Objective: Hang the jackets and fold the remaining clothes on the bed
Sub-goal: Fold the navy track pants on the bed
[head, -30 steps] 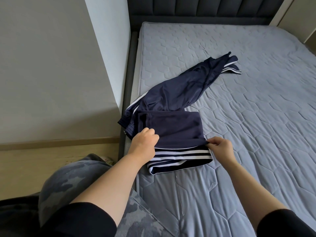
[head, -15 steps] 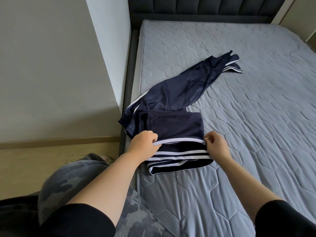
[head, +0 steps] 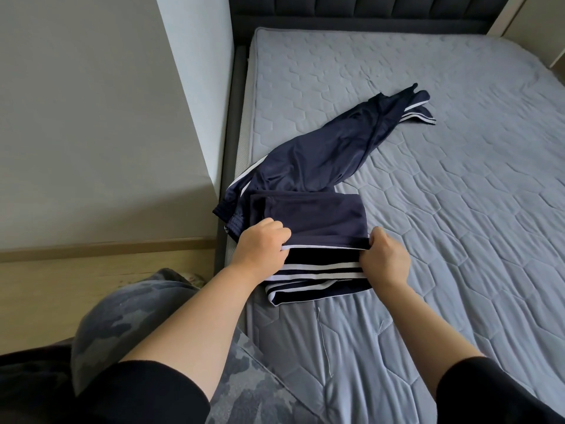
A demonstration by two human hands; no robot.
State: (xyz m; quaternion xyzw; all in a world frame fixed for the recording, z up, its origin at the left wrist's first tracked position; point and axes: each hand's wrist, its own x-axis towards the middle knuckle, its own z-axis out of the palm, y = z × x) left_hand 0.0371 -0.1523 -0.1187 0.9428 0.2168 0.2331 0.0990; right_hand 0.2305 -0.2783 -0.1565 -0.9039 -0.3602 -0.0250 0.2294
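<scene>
A navy garment with white stripes [head: 318, 218], folded into a flat rectangle, lies near the left edge of the grey quilted mattress [head: 458, 209]. My left hand [head: 263, 246] grips the left end of its top folded layer and my right hand [head: 386, 258] grips the right end, along a white-striped edge. Behind the fold lie unfolded navy track pants [head: 330, 148], stretched diagonally toward the middle of the bed, their striped cuffs at the far end.
A dark padded headboard [head: 367, 10] runs across the top. A grey wall corner [head: 195, 87] stands close to the bed's left side, with wooden flooring [head: 61, 286] below it. My knee in camouflage fabric [head: 128, 316] is at the bed's lower left edge.
Both hands have taken hold of the top layer's near edge and drawn closer together along it. The right hand moved left onto the fold. The unfolded pants have not moved.
</scene>
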